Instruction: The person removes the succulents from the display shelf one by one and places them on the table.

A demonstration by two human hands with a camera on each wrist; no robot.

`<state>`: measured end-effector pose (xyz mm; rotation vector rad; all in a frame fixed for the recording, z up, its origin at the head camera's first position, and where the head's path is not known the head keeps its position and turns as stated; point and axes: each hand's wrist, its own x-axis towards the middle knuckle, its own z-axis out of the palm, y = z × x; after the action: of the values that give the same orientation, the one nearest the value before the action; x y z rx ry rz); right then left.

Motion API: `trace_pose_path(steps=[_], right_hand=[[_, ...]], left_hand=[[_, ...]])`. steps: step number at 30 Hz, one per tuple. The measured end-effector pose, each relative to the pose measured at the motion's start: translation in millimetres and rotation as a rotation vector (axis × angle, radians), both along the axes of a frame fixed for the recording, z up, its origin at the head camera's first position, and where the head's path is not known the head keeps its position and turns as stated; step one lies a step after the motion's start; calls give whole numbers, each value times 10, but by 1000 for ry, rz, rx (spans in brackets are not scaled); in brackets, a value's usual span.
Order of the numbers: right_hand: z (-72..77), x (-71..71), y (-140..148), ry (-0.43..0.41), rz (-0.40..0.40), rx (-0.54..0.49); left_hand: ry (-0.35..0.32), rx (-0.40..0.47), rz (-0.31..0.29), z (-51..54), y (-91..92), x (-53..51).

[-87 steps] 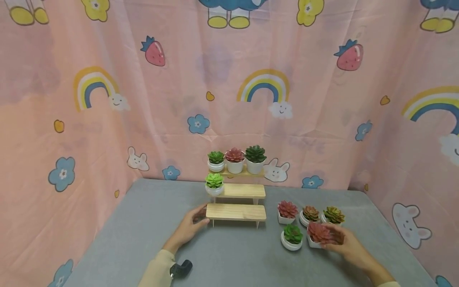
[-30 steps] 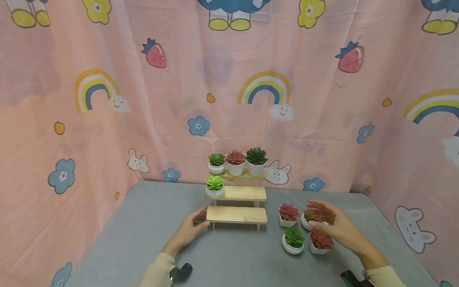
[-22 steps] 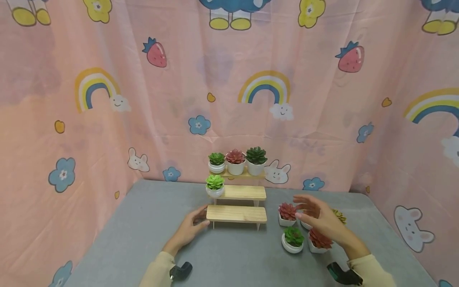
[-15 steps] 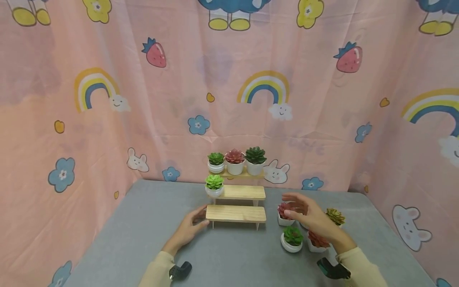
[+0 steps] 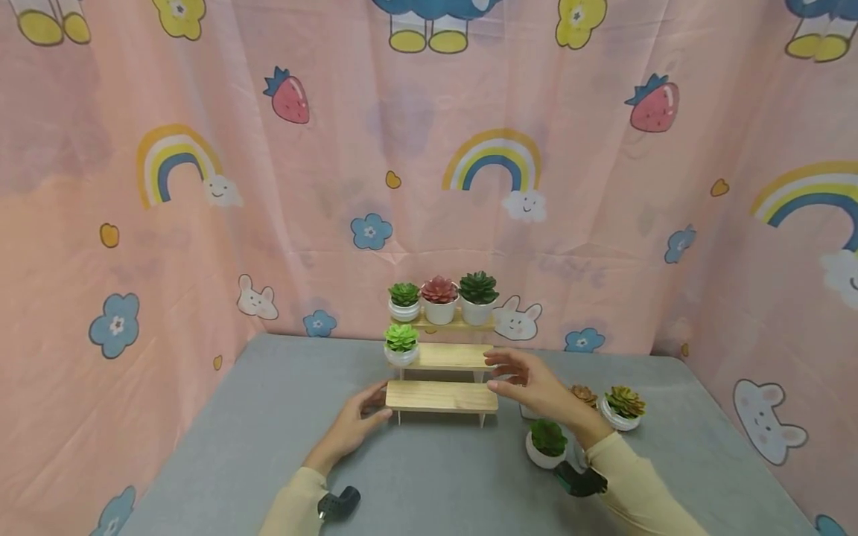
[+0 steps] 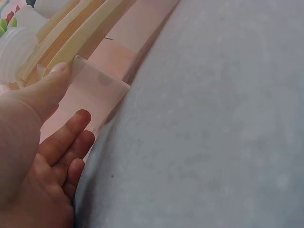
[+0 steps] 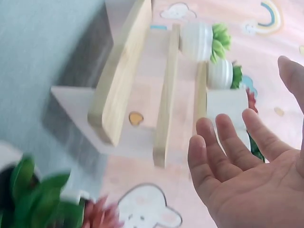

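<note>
A three-tier wooden display stand [image 5: 442, 397] with clear supports stands on the grey table. My left hand [image 5: 351, 426] holds the left end of its lowest shelf; in the left wrist view the thumb lies on the shelf edge, the index finger hidden. My right hand [image 5: 532, 385] hovers by the stand's right end, its fingers spread and nothing in them. Along the top shelf sit a small green succulent [image 5: 404, 301], a red succulent [image 5: 439, 299] and a dark green succulent [image 5: 477, 298]. A bright green succulent [image 5: 401, 345] occupies the middle shelf's left end.
Right of the stand are a green succulent [image 5: 546, 444], a yellow-green succulent [image 5: 623, 407] and a brownish succulent [image 5: 583, 395]. My right hand and forearm mostly cover the red ones there. A pink patterned curtain [image 5: 415, 97] surrounds the table.
My right hand has let go of the front red succulent in the square pot and moved left over the plants to the stand's right end. The left hand stays in place.
</note>
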<state>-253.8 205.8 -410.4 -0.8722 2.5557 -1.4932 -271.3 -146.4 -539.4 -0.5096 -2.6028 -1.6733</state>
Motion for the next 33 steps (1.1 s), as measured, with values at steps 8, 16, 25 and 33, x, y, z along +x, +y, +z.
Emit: trace_pose_path(steps=[8,16,25,33], right_hand=[[-7,-130,-388,-37,17,-45],[-9,-267,-807,-109,-23,-99],[-38,-434,-1154,-169,-110,-148],[-45,-513,-1340,-159,-144,-151]], left_hand=[[-12,-12,16,41,27,-14],[9,-12,5,-3,5,3],[-9,-3,5,-34,4,19],[-6,5,-7,-1,-13,3]])
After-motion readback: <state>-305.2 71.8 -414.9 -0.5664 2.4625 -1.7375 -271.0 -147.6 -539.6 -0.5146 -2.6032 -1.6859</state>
